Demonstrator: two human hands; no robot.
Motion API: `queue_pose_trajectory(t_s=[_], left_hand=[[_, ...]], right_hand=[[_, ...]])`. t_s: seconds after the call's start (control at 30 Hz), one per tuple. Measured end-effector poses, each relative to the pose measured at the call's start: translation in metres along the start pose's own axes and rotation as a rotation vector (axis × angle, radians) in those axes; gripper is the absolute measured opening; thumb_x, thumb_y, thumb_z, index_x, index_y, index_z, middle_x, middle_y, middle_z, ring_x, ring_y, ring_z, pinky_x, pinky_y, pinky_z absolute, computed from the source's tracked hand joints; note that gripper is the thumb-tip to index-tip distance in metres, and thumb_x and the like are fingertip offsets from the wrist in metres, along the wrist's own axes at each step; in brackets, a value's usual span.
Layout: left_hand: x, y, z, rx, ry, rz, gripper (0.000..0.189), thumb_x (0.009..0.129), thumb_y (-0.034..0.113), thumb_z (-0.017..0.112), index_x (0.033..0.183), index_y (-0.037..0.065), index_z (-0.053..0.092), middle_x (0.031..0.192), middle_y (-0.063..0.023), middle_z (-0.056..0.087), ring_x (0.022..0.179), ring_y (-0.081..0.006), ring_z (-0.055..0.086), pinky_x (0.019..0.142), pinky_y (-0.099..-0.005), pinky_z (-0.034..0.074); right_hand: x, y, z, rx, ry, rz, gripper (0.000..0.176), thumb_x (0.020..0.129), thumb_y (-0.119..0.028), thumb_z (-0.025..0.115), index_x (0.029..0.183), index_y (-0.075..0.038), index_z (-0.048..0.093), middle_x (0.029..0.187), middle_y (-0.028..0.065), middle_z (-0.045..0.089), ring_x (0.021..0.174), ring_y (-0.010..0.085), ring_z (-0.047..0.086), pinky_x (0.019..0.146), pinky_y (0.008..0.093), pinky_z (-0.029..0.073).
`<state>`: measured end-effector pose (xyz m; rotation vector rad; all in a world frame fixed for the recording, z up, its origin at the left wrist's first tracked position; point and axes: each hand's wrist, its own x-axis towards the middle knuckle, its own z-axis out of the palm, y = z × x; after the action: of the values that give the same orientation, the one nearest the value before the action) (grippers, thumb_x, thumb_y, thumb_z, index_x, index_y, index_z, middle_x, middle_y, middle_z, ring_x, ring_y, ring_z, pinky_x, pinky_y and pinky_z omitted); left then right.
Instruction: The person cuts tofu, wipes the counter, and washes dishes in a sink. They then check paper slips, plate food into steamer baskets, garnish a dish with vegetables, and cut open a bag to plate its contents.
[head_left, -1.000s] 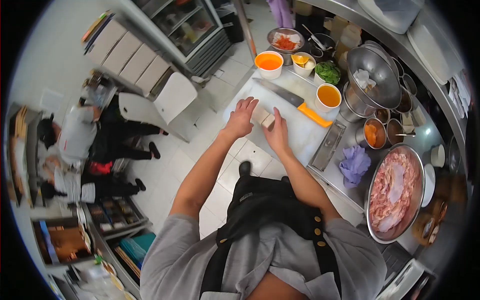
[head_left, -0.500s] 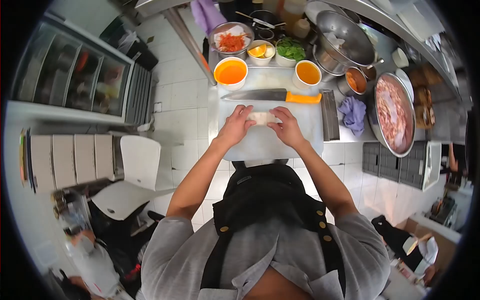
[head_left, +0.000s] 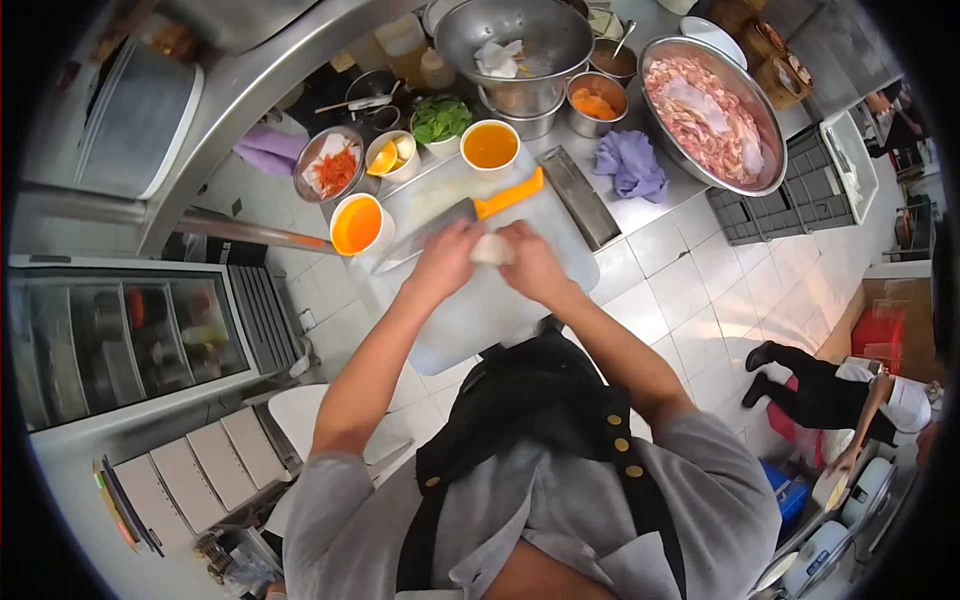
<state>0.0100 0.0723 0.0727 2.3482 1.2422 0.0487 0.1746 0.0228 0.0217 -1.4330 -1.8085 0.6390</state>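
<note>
The board (head_left: 470, 320) lies directly ahead of the person, on the counter edge. Both hands meet at its far half. The left hand (head_left: 443, 262) and the right hand (head_left: 527, 264) close on a roll (head_left: 489, 250), a small pale piece held between them. The fingers of each hand curl over one end and grip it. The roll sits on or just above the board; which one cannot be told.

Positions below are taken from the roll:
- 11 o'clock, touching the left hand: knife (head_left: 425, 238), orange handle toward 1 o'clock.
- 10 o'clock, near: cup (head_left: 357, 224) of orange liquid.
- 2 o'clock, beside the board: tray (head_left: 580, 196).
- 12 o'clock, farther: second cup (head_left: 490, 145), then greens (head_left: 441, 118).
- 1 o'clock, far: cloth (head_left: 628, 163) and meat bowl (head_left: 712, 108).
</note>
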Motion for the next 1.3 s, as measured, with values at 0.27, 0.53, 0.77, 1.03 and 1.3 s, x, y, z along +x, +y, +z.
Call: queue_pose_trajectory(t_s=[0.27,0.53,0.77,1.03,1.3], left_hand=[[0.163,0.073,0.016,0.160,-0.031,0.537,0.043,0.073,-0.003,0.053,0.112,0.014,0.057,0.120,-0.0045,0.049,0.112,-0.0251,0.048,0.085,-0.0538,0.037],[0.176,0.072,0.024,0.167,-0.185,0.504,0.043,0.072,-0.005,0.052,0.110,0.016,0.058,0.116,-0.0006,0.051,0.110,-0.0245,0.048,0.084,-0.0572,0.036],[0.175,0.070,0.000,-0.022,0.008,0.489,0.060,0.069,-0.010,0.052,0.122,0.016,0.054,0.136,-0.0072,0.039,0.122,-0.0274,0.041,0.103,-0.0440,0.034],[0.022,0.082,0.022,-1.295,-0.111,-0.192,0.044,0.084,0.003,0.058,0.127,0.010,0.050,0.122,-0.0057,0.054,0.104,-0.0190,0.054,0.085,-0.0381,0.049],[-0.018,0.105,0.066,-0.720,0.637,-0.117,0.036,0.070,0.001,0.061,0.106,0.004,0.060,0.119,-0.0154,0.052,0.112,-0.0268,0.049,0.088,-0.0389,0.046]], right_hand=[[0.004,0.066,-0.075,-0.224,0.434,0.394,0.046,0.064,-0.003,0.069,0.107,0.000,0.051,0.103,0.0218,0.048,0.086,0.0431,0.055,0.074,0.0459,0.048],[0.001,0.075,-0.075,-0.201,0.418,0.406,0.035,0.067,-0.002,0.063,0.099,0.004,0.049,0.101,0.0253,0.046,0.084,0.0445,0.054,0.074,0.0468,0.046],[0.010,0.108,-0.130,-0.374,0.220,0.497,0.051,0.070,-0.026,0.071,0.115,-0.008,0.057,0.114,0.0221,0.053,0.094,0.0373,0.059,0.079,0.0417,0.049],[0.063,0.185,-0.168,-0.310,0.199,0.134,0.016,0.069,-0.009,0.063,0.082,-0.003,0.070,0.080,0.0214,0.064,0.076,0.0336,0.064,0.067,0.0373,0.052],[-0.012,-0.032,-0.148,0.395,-0.098,0.272,0.031,0.078,-0.010,0.068,0.108,-0.001,0.062,0.100,0.0092,0.065,0.073,0.0101,0.061,0.061,0.0268,0.049]])
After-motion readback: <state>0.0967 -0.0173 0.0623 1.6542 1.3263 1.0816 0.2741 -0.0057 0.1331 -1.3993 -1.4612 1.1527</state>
